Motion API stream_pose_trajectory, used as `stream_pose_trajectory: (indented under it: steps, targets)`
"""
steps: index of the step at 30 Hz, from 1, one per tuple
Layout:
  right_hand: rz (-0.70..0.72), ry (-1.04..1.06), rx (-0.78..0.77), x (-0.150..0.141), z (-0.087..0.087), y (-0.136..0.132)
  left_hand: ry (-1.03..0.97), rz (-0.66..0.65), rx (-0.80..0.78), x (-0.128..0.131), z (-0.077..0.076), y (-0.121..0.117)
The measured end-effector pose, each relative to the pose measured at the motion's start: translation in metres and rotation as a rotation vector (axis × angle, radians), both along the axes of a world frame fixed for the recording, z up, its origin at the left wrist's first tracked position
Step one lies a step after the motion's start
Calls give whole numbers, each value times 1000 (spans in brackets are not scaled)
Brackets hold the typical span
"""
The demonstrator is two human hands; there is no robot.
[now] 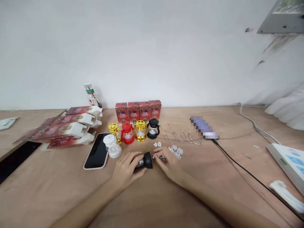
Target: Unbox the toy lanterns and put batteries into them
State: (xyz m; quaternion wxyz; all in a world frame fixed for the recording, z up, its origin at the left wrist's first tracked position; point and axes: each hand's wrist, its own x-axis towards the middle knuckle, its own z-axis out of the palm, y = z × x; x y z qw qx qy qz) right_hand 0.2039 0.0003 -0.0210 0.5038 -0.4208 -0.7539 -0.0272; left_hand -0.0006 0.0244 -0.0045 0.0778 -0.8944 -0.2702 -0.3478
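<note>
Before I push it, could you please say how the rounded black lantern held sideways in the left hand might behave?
The black lantern might roll if laid as held, since its base looks round. Its shell looks plastic, so probably light and stiff.

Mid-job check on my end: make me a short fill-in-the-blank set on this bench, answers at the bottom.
1. The left hand holds a lantern with a ____ base.
2. The red lantern stands between two ____ ones.
3. The red boxes standing in a row number ____.
4. The small flat pieces by the right hand are ____.

Missing words: black; gold; four; white.
</note>
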Motion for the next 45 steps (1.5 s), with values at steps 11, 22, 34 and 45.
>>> stream_pose_trajectory:
  steps: [11, 22, 34, 45]
  targets:
    - [-34, -315, -46, 11, -7, 0, 551, 60, 132, 24, 37, 12]
    - [-52, -368, 28, 8, -5, -3, 624, -50, 378, 41, 52, 20]
    - [12, -388, -51, 8, -2, -5, 698, 34, 433, 29, 48, 22]
    - [-25, -425, -3, 3, -2, -7, 728, 325, 493, 29, -2, 25]
